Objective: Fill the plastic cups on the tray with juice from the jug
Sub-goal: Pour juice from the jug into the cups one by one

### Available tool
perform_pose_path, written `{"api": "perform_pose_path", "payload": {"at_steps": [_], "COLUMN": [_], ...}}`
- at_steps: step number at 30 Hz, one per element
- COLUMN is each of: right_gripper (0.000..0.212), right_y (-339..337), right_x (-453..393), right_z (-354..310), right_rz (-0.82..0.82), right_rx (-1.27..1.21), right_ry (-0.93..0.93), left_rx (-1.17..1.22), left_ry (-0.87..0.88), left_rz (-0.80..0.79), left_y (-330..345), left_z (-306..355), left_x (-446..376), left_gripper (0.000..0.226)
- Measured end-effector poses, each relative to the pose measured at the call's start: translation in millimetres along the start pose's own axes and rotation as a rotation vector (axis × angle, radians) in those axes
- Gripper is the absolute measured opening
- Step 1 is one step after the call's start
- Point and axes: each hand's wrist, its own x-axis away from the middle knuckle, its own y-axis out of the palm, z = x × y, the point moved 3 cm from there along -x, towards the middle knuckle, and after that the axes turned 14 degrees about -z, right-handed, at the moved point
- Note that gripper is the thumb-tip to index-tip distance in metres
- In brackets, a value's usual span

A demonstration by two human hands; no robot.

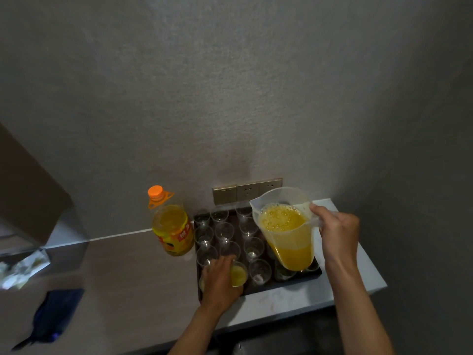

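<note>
A clear plastic jug [286, 229] holding foamy orange juice hangs above the right part of a dark tray [258, 289]. My right hand [337, 234] grips its handle and holds it roughly upright. Several clear plastic cups [225, 233] stand in rows on the tray, most of them empty. A cup with juice [239, 275] stands in the front row, and my left hand [220, 280] curls round it. Another cup with juice [202, 284] shows at the tray's front left corner, mostly hidden by that hand.
A large juice bottle [172, 230] with an orange cap stands just left of the tray. The white counter [358, 272] ends close to the right and front of the tray. Wall sockets [247, 192] sit behind it. A dark blue object [53, 316] lies at the front left.
</note>
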Motion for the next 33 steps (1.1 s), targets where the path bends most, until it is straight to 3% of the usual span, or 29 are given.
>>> {"api": "perform_pose_path", "payload": {"at_steps": [13, 33], "right_gripper": [0.055, 0.051], "right_y": [-11, -24], "right_x": [-3, 0], "right_z": [3, 10], "right_rz": [0.031, 0.005], "right_rx": [0.018, 0.033], "right_ry": [0.022, 0.018], "left_rx": [-0.004, -0.007], "left_ry": [-0.156, -0.162], "left_rz": [0.012, 0.095], "left_y": [14, 17], "left_z": [-7, 16], "left_x": [-6, 1], "left_gripper": [0.076, 0.075]}}
